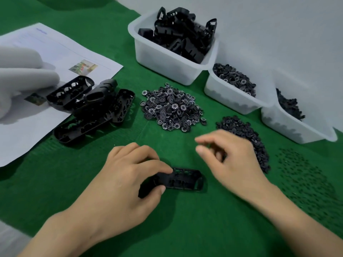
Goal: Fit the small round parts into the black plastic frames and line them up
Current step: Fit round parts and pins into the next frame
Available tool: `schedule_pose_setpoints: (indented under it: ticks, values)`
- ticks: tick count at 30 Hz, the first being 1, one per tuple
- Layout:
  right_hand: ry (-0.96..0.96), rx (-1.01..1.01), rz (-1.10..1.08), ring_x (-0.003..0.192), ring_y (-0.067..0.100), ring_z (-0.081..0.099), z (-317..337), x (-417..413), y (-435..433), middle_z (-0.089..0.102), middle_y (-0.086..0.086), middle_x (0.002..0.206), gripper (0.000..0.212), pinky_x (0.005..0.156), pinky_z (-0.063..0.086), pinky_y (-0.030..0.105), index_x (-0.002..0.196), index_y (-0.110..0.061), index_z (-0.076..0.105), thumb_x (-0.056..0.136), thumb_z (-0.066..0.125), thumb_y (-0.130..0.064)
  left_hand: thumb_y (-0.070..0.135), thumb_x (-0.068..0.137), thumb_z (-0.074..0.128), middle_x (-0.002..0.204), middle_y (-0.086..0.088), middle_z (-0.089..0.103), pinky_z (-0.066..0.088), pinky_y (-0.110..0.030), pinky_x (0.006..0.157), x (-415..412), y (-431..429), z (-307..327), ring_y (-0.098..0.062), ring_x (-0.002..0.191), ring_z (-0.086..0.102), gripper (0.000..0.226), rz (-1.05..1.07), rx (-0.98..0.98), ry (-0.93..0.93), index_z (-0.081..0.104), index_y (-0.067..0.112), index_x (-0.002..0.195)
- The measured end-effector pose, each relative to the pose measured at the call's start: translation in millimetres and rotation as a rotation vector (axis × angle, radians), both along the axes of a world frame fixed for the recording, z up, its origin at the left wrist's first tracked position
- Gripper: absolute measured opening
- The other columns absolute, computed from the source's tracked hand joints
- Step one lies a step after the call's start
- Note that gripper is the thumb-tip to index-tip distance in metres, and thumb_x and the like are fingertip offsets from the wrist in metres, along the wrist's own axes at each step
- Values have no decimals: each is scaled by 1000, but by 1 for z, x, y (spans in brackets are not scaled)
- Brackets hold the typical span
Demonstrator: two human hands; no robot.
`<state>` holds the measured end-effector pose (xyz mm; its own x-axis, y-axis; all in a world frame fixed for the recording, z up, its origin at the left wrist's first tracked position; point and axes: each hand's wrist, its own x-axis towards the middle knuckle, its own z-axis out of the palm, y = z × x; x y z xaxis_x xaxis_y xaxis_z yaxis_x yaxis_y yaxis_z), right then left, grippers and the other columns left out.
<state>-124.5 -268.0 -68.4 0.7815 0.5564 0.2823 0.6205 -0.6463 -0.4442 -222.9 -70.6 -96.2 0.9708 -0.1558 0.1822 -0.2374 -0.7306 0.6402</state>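
Now we see our left hand (128, 175) gripping one black frame (183, 179); our right hand (228, 154) hovers, fingers curled, blurry, grip unclear. Three white tubs (167, 58) stand behind.

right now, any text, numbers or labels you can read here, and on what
Nothing reads clearly.
Paper sheet: blue heading and faint lines, too blurred to read.
Round dial parts in the loose pile: white marks ringing their faces, too small to read.
Bins, frames: no labels visible.
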Motion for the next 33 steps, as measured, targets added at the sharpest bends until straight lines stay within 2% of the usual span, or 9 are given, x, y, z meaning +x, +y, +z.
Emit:
schedule_pose_setpoints:
  ticks: [2,6,10,13,16,19,25,29,33]
  values:
    - [-8,-55,-116,62,1,49,-3,21,12,56,-9,84,18,69,40,18,99,-16,67,82,67,-18,47,76,47,95,19,54,36,-26,85,2,-1,-1,-5,91,49,34,24,-15,9,61,33,103]
    - [78,-192,-118,72,7,42,-12,40,34,42,-6,99,39,79,35,21,118,-20,56,82,65,-30,50,74,46,98,20,51,33,-25,90,3,1,-3,-3,93,47,45,58,-27,23,57,29,112]
    - [149,-187,20,72,-3,40,-9,30,41,45,-7,95,22,73,35,21,99,-27,58,79,67,-29,56,73,51,100,17,48,34,-25,88,2,3,-5,-5,94,43,47,35,24,36,59,29,111]
    - [188,-188,90,69,-3,43,-6,14,34,48,-10,92,17,67,31,11,91,-27,60,78,70,-23,55,72,52,97,16,48,36,-26,85,1,4,-6,-4,91,43,43,19,13,21,62,31,106]
    - [298,-103,117,72,2,51,-1,3,21,51,-14,94,29,63,41,12,95,-30,60,76,71,-12,56,71,53,94,16,49,36,-27,87,1,5,-7,-5,90,45,43,2,-1,13,63,31,105]
    - [381,26,57,76,7,58,3,0,8,57,-11,101,38,64,50,17,99,-31,56,79,64,0,58,70,51,96,17,50,35,-29,89,1,5,-8,-7,93,48,48,14,-6,23,61,31,109]
    - [224,-66,-59,69,7,53,-5,-1,4,58,-10,78,16,62,41,9,88,-18,67,79,68,-5,65,68,50,101,17,47,36,-27,89,1,3,-8,-6,98,45,51,45,-9,33,60,30,105]
    - [187,-111,-30,58,6,47,-7,0,13,51,-13,74,15,60,35,8,90,-19,68,76,73,-16,63,68,52,98,15,49,39,-30,88,2,3,-7,-8,94,47,46,47,-17,17,61,30,99]
    - [124,-139,-24,58,2,49,-2,-1,14,52,-12,75,12,57,35,7,86,-16,68,76,72,-12,63,68,54,99,16,49,38,-28,88,1,3,-7,-6,94,46,47,53,-19,15,61,30,100]
